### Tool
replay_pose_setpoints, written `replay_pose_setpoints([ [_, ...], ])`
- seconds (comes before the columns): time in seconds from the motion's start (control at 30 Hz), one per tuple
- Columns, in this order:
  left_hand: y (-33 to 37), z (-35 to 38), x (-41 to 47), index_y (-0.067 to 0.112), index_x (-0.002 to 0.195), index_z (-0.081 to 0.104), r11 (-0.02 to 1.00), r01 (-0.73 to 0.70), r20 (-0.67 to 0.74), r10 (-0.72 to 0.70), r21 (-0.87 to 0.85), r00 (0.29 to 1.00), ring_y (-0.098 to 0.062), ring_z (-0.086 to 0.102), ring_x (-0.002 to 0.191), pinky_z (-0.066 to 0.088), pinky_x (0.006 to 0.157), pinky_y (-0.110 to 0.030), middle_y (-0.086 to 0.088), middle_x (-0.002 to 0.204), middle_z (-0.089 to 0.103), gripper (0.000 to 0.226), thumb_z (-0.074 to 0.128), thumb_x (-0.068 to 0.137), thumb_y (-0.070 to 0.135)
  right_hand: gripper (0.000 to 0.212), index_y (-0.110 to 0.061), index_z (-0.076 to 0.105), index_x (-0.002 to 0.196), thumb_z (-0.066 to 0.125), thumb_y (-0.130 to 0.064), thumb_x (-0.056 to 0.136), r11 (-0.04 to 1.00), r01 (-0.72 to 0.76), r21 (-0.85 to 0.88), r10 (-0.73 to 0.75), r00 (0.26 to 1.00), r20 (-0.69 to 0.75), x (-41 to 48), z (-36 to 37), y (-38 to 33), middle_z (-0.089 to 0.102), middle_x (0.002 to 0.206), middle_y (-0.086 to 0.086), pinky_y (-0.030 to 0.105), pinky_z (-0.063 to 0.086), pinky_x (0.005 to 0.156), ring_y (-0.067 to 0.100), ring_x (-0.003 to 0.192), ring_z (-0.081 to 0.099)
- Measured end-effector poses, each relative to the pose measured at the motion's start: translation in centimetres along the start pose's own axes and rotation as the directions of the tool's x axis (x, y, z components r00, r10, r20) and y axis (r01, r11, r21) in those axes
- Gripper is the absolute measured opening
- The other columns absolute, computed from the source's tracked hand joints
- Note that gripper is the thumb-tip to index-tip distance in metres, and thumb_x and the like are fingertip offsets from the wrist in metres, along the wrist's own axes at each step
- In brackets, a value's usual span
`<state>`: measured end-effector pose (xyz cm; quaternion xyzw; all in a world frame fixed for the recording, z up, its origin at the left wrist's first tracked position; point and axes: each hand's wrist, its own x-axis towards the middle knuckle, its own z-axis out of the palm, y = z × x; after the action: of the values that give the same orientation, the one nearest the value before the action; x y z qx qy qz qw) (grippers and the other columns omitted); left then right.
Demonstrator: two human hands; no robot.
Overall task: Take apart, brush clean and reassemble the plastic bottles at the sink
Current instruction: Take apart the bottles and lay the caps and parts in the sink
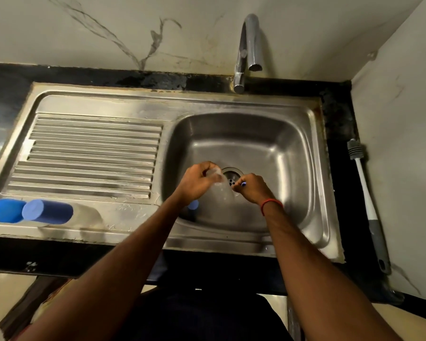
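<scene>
Over the drain of the steel sink (293, 143), my left hand (197, 183) grips one end of a clear plastic bottle (221, 190). My right hand (252, 188) is curled at the bottle's other end and pinches a small blue piece (243, 184) there; what the piece is I cannot tell. A light blue cap (194, 205) shows in the basin just under my left wrist. On the drainboard at the left lie two bottles, one with a dark blue sleeve and pale cap (47, 211), one with a bright blue top (4, 210).
A long bottle brush (365, 203) with a grey handle lies on the black counter right of the sink, against the wall. The chrome tap (250, 43) stands behind the basin with no water running. The ribbed drainboard (91, 153) fills the left half.
</scene>
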<state>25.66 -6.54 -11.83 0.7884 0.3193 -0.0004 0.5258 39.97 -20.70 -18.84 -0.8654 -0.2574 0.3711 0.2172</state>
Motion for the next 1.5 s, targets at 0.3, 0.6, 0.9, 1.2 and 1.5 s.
replay_pose_setpoints([
  [0.3, 1.3, -1.0, 0.3, 0.021, 0.094, 0.072, 0.980, -0.016, -0.018, 0.020, 0.197, 1.000, -0.013, 0.063, 0.087, 0.056, 0.086, -0.040, 0.003, 0.097, 0.069, 0.020, 0.061, 0.086, 0.036, 0.035, -0.007, 0.065, 0.084, 0.057, -0.038, 0.098, 0.905, -0.040, 0.423, -0.008, 0.994, 0.110, -0.1, 0.1, -2.7, 0.061, 0.074, 0.005, 0.028, 0.047, 0.060, 0.015, 0.067, 0.055],
  [0.6, 1.0, -1.1, 1.4, 0.028, 0.106, 0.076, 0.802, 0.031, -0.030, -0.016, 0.597, 0.999, -0.014, 0.068, 0.081, 0.059, 0.075, -0.035, 0.005, 0.097, 0.075, 0.035, 0.076, 0.082, 0.052, 0.033, -0.011, 0.067, 0.077, 0.068, -0.041, 0.092, 0.752, 0.041, 0.658, -0.090, 0.995, 0.041, 0.1, 0.5, -4.2, 0.068, 0.073, 0.007, 0.029, 0.054, 0.063, 0.019, 0.066, 0.063],
  [0.9, -0.4, -2.8, 1.0, 0.033, 0.111, 0.074, 0.797, 0.098, -0.112, -0.038, 0.595, 0.993, -0.021, 0.068, 0.092, 0.057, 0.077, -0.036, 0.004, 0.105, 0.073, 0.035, 0.081, 0.078, 0.044, 0.027, -0.018, 0.050, 0.068, 0.046, 0.005, 0.082, 0.954, -0.050, 0.296, -0.029, 0.966, 0.258, 2.3, 3.3, -3.5, 0.048, 0.066, 0.003, 0.025, 0.043, 0.059, 0.020, 0.061, 0.046],
  [1.2, -1.3, -4.0, 0.5, 0.030, 0.108, 0.075, 0.868, 0.011, -0.077, 0.031, 0.497, 0.997, -0.017, 0.069, 0.093, 0.058, 0.080, -0.039, 0.006, 0.104, 0.075, 0.032, 0.080, 0.080, 0.045, 0.041, -0.014, 0.053, 0.111, 0.075, -0.003, 0.078, 0.979, 0.130, -0.154, -0.057, 0.911, 0.408, 2.8, 7.7, -1.2, 0.055, 0.108, 0.009, 0.028, 0.043, 0.070, 0.026, 0.097, 0.057],
  [1.5, -1.2, -4.0, -0.1, 0.025, 0.114, 0.074, 0.877, -0.043, 0.004, 0.046, 0.479, 0.999, -0.013, 0.067, 0.101, 0.057, 0.089, -0.038, 0.005, 0.113, 0.073, 0.038, 0.085, 0.079, 0.035, 0.038, -0.011, 0.063, 0.115, 0.074, -0.010, 0.079, 0.917, 0.279, -0.283, -0.157, 0.909, 0.387, 2.6, 9.6, 0.2, 0.059, 0.122, 0.019, 0.036, 0.049, 0.089, 0.035, 0.107, 0.061],
])
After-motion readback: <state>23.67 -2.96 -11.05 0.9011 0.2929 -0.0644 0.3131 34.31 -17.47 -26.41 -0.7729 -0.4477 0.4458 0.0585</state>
